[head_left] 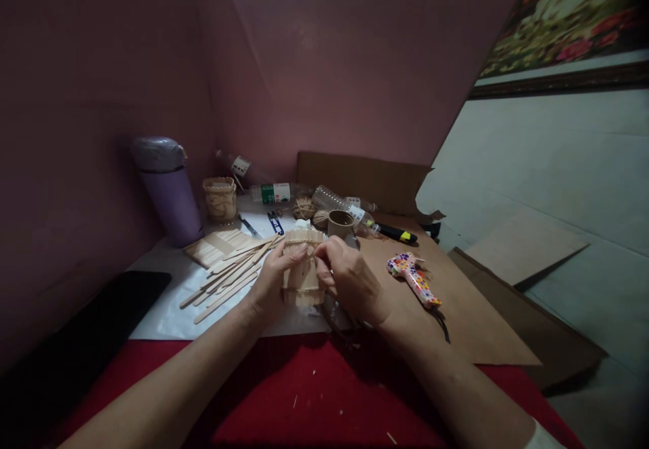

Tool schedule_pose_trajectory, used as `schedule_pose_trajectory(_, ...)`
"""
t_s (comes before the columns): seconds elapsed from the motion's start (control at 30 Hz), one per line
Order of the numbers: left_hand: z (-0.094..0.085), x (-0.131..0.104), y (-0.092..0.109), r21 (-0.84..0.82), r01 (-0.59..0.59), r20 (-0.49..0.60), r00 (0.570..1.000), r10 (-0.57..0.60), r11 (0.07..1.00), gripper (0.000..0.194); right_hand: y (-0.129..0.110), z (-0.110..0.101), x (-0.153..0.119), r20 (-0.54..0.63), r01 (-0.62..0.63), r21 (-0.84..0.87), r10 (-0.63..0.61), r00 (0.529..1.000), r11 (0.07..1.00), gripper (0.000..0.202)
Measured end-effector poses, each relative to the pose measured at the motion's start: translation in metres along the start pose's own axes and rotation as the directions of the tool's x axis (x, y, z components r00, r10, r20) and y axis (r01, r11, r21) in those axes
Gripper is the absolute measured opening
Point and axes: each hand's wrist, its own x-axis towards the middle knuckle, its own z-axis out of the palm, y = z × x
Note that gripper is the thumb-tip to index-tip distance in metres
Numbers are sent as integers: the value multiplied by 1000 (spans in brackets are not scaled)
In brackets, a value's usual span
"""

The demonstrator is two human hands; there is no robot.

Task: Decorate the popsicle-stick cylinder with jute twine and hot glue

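Both hands on a stick holder

The left hand [271,280] and right hand [349,276] clasp a stick holder [303,266] standing upright on white paper [167,307], loose sticks [228,276] just beside it, a glue gun [413,278] nearby.

head cam; worn, looks fwd+down; close over hands at worktable [167,314]; single view, no overlap
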Motion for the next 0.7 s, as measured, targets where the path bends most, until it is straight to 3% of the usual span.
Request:
schedule_pose_trajectory(0.17, 0, 1, 6, -12, 60, -56, 997, -60, 998, 27, -2, 6, -2, -21, -34, 154, 38, 999, 987, 11)
schedule_pose_trajectory(0.33, 0, 2, 9, -68, 117, -13, 993, -118, 991, 27, 0, 1, -1, -114, -138, 285, 177, 978, 949, 8)
schedule_pose_trajectory(0.7, 2, 2, 7, -16, 32, 1, 999, -32, 999, 24, 0, -2, -2, -99, 1, 180, 17, 995, 984, 11)
